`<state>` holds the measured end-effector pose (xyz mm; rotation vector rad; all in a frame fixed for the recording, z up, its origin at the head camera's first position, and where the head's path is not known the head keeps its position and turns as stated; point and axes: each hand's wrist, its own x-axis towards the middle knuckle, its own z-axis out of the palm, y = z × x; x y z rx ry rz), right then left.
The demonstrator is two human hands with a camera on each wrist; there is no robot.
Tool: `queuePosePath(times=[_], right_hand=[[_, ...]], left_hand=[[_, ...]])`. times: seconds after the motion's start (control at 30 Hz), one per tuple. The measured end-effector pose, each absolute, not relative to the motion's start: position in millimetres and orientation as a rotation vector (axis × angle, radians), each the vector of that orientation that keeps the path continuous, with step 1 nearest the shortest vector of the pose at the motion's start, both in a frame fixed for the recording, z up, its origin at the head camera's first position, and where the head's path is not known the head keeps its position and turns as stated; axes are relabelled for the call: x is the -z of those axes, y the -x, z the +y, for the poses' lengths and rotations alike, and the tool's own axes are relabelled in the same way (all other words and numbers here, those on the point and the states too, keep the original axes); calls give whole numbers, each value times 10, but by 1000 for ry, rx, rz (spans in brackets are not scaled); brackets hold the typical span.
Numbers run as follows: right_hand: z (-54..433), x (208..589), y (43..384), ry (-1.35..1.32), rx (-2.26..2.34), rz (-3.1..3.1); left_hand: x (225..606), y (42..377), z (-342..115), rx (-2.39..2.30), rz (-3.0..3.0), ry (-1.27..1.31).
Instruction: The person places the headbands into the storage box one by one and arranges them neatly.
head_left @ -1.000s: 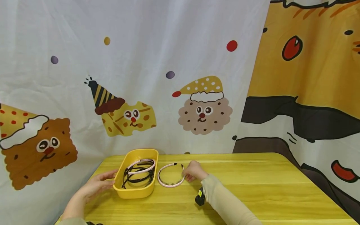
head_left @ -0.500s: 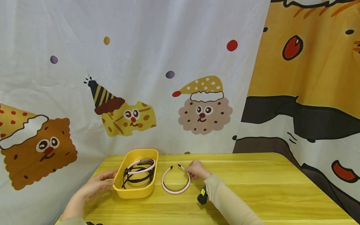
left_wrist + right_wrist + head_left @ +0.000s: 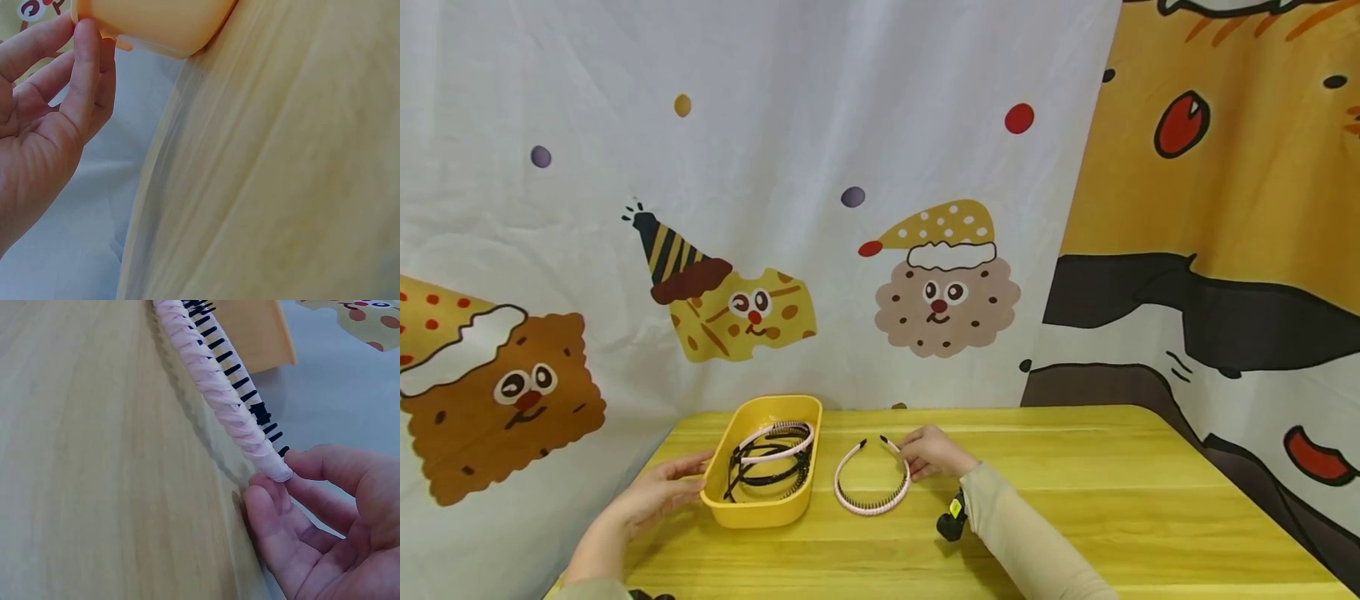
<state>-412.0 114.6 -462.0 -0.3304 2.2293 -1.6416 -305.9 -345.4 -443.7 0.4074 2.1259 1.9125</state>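
Observation:
My right hand (image 3: pixel 936 452) pinches a pink headband (image 3: pixel 871 510) by its right side. Wrapped in ribbon, the headband has black comb teeth and black tips, and its ends point away from me. In the right wrist view the thumb and fingertips (image 3: pixel 265 497) close on the pink band just over the wooden table (image 3: pixel 125 487). At the left, fairly straight fingers of my left hand (image 3: pixel 658 496) touch the outer side of a yellow plastic bin (image 3: pixel 760 515) at its rim. Inside lie a pink headband (image 3: pixel 775 456) and several black headbands (image 3: pixel 767 479), overlapping.
The yellow wooden table (image 3: pixel 1112 500) reaches back to a white curtain (image 3: pixel 812 125) printed with cartoon biscuits and cheese. A black wrist camera (image 3: pixel 951 523) hangs under the right forearm. The table's edge (image 3: pixel 150 169) shows close beneath the left hand.
My right hand has moved slightly right with the pink headband, which has turned so its ends point away from me and stands farther from the bin. The left hand and bin stay put.

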Motion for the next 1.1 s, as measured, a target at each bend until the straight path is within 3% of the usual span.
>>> queuePosePath(times=[0.53,1.1], right_hand=[[1287,4546,4173,307,1699,2197],[1445,4174,4281,273,1753,2229]], left_hand=[[4483,3072,-3481,-1912,2127,-413],[4470,3071,-3476,-1894,2142,-392]])
